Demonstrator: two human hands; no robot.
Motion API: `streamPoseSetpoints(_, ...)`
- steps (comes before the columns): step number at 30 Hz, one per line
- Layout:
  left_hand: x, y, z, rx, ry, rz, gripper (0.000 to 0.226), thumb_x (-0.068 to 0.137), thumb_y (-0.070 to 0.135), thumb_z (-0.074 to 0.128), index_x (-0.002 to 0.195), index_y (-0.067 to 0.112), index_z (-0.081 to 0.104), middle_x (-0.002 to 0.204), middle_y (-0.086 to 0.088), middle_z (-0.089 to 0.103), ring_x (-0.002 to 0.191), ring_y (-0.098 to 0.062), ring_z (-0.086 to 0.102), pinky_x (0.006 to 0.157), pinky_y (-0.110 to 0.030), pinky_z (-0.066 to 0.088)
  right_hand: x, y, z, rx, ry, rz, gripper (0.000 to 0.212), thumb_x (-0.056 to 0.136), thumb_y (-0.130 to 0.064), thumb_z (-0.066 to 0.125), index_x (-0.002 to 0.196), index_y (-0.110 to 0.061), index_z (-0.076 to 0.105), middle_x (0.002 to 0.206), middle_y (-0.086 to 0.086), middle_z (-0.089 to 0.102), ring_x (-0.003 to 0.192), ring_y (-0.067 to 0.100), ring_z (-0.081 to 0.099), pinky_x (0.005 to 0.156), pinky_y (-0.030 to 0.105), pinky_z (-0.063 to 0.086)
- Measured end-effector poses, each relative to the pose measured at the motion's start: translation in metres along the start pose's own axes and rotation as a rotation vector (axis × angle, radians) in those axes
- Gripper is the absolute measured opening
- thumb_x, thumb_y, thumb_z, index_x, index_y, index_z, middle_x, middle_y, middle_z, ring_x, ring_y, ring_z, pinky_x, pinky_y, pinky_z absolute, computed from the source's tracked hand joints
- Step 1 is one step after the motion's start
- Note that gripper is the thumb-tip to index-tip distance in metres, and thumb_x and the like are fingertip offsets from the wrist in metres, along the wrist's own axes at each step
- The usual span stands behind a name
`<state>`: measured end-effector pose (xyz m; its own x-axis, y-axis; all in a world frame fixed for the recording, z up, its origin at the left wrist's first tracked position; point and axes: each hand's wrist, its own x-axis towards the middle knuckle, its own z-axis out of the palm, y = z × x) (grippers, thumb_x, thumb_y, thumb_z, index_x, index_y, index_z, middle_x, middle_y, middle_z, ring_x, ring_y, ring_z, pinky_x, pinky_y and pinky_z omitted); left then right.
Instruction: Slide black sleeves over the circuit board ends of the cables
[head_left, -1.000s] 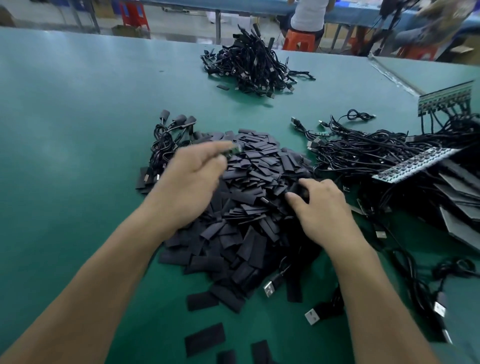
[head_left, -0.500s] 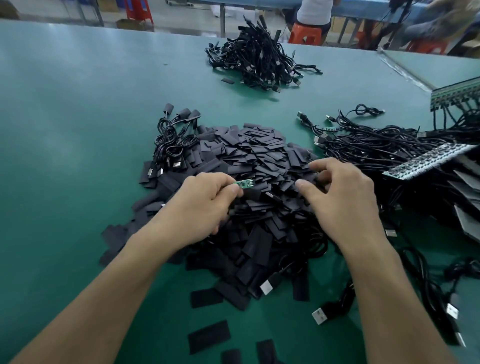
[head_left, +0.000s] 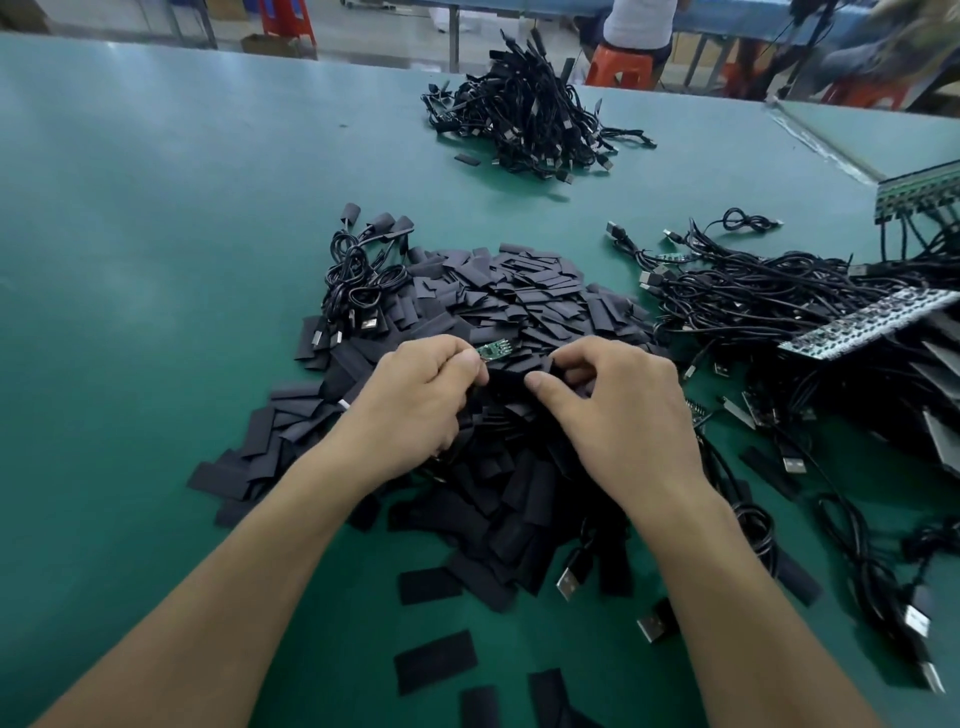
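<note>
On the green tabletop (head_left: 156, 260), a broad pile (head_left: 524, 306) of flat black sleeves lay at centre, under both hands. A tangle of cables (head_left: 753, 291) with bare ends and USB plugs touched its right edge. A heap (head_left: 530, 124) of cables sat well apart on the far side, and a small bundle (head_left: 363, 275) lay at the pile's far-left edge.

Left hand (head_left: 415, 400): fingers curled, thumb and forefinger pinching the near end of a green board (head_left: 494, 351). The board pointed right, just above the pile. Its cable was hidden under the hand.

Right hand (head_left: 618, 410): fingers curled, thumb and forefinger pinching what looked like one sleeve (head_left: 511, 370), just below the board. The sleeve's outline merged with the pile beneath it, and its mouth could not be made out. Judged: sleeve not yet on the board.

Risks from here:
- The sleeve is flat, so its mouth may stay closed. The board corner would then butt the edge and buckle the sleeve instead of entering.
- A pinch taken from a dense pile may lift two sleeves at once, and the extra one would block entry or drop.
- Pushing on components or solder joints could snag the sleeve, and forcing it may strain the wire joint.
- The grip on the board is narrow, so a hard push could tilt the board or slip it out.
</note>
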<state>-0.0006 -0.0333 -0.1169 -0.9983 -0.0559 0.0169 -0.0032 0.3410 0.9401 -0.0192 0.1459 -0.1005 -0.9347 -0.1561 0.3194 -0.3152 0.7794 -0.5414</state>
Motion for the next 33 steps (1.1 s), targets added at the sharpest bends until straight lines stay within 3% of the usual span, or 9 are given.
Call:
streamPoseSetpoints(8, -0.004, 0.000, 0.006, 0.105, 0.001, 0.063, 0.034, 0.102, 0.024, 0.045, 0.073, 0.028, 0.061, 0.052, 0.007, 0.042, 0.046, -0.014, 0.035, 0.046, -0.030, 0.032, 0.002, 0.002, -0.002, 0.154, 0.142, -0.009, 0.005, 0.084, -0.027, 0.071, 0.087, -0.027, 0.075, 0.070, -0.018, 0.067, 0.068, -0.001, 0.063, 0.071, 0.029, 0.057)
streamPoseSetpoints(11, -0.007, 0.002, 0.008, 0.090, 0.048, 0.076, 0.034, 0.102, 0.024, 0.044, 0.073, 0.028, 0.061, 0.052, 0.011, 0.040, 0.045, -0.010, 0.033, 0.043, -0.021, 0.029, 0.004, 0.007, -0.006, 0.153, 0.186, 0.016, 0.009, 0.088, -0.030, 0.071, 0.092, -0.025, 0.078, 0.074, -0.018, 0.070, 0.069, -0.001, 0.064, 0.073, 0.027, 0.057)
streamPoseSetpoints(16, -0.007, 0.001, 0.008, 0.037, 0.083, 0.049, 0.030, 0.103, 0.027, 0.043, 0.076, 0.024, 0.058, 0.051, 0.014, 0.039, 0.045, -0.007, 0.032, 0.046, -0.020, 0.029, 0.006, 0.010, -0.010, 0.174, 0.244, 0.001, 0.015, 0.089, -0.026, 0.073, 0.102, -0.020, 0.079, 0.080, -0.013, 0.073, 0.068, -0.005, 0.062, 0.075, 0.018, 0.055)
streamPoseSetpoints(19, -0.005, -0.001, 0.007, 0.018, 0.072, 0.025, 0.032, 0.098, 0.043, 0.048, 0.085, 0.014, 0.054, 0.055, 0.014, 0.039, 0.049, -0.007, 0.033, 0.052, -0.030, 0.031, 0.007, 0.009, -0.012, 0.256, 0.235, -0.023, 0.009, 0.088, -0.024, 0.073, 0.094, -0.023, 0.079, 0.071, -0.025, 0.066, 0.064, -0.008, 0.061, 0.064, 0.006, 0.046)
streamPoseSetpoints(23, -0.008, 0.002, 0.005, -0.047, 0.048, 0.034, 0.053, 0.078, 0.068, 0.056, 0.093, 0.017, 0.059, 0.068, 0.007, 0.051, 0.060, -0.011, 0.046, 0.061, -0.035, 0.040, 0.007, 0.007, -0.015, 0.442, 0.057, -0.086, 0.013, 0.085, -0.018, 0.075, 0.083, -0.031, 0.073, 0.071, -0.019, 0.070, 0.067, 0.001, 0.068, 0.064, 0.014, 0.052)
streamPoseSetpoints(28, -0.008, 0.003, 0.003, -0.067, -0.017, 0.077, 0.021, 0.097, 0.036, 0.062, 0.090, 0.017, 0.066, 0.065, -0.004, 0.051, 0.055, -0.017, 0.039, 0.055, -0.034, 0.031, 0.007, 0.005, -0.015, 0.548, -0.095, -0.118, 0.018, 0.085, -0.013, 0.075, 0.091, -0.029, 0.069, 0.076, -0.015, 0.073, 0.070, 0.004, 0.069, 0.066, 0.020, 0.054)
streamPoseSetpoints(33, -0.008, 0.003, 0.004, -0.100, -0.059, 0.056, 0.023, 0.098, 0.028, 0.061, 0.087, 0.010, 0.068, 0.065, -0.007, 0.050, 0.058, -0.019, 0.040, 0.057, -0.036, 0.031, 0.004, 0.009, -0.014, 0.477, -0.188, -0.180, 0.023, 0.080, -0.017, 0.080, 0.096, -0.030, 0.070, 0.074, -0.011, 0.069, 0.065, 0.005, 0.062, 0.062, 0.012, 0.044)
